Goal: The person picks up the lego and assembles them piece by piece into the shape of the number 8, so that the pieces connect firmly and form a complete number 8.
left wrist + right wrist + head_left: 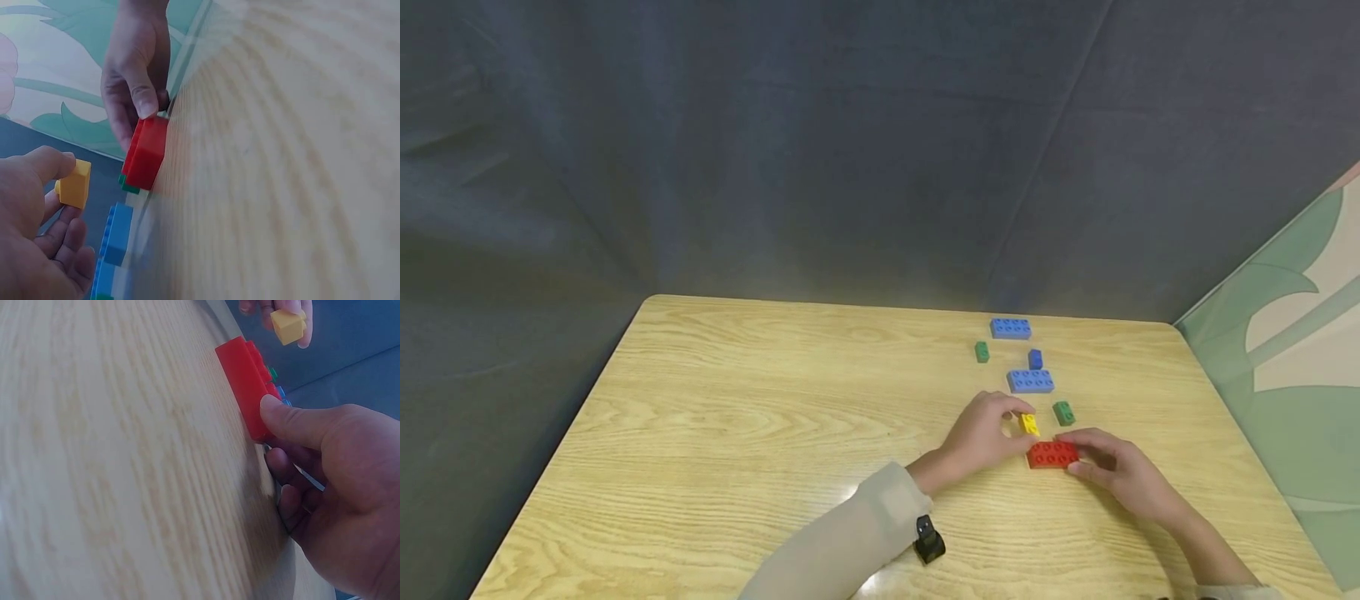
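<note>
A red eight-stud brick point(1051, 454) lies flat on the wooden table point(760, 417). My right hand point(1108, 468) grips its right end, thumb on the near side; the red brick point(249, 384) shows this close up. Just above and left of it, my left hand point(988, 433) pinches a small yellow brick point(1029, 424) between thumb and fingers, a little off the table. The yellow brick point(75, 184) hangs apart from the red brick point(145, 152), not touching it.
Behind the hands lie a small green brick point(1063, 412), a blue eight-stud brick point(1030, 381), a small blue brick point(1035, 359), another green brick point(981, 352) and a second long blue brick point(1010, 328). A patterned panel point(1292, 333) borders the table's right side.
</note>
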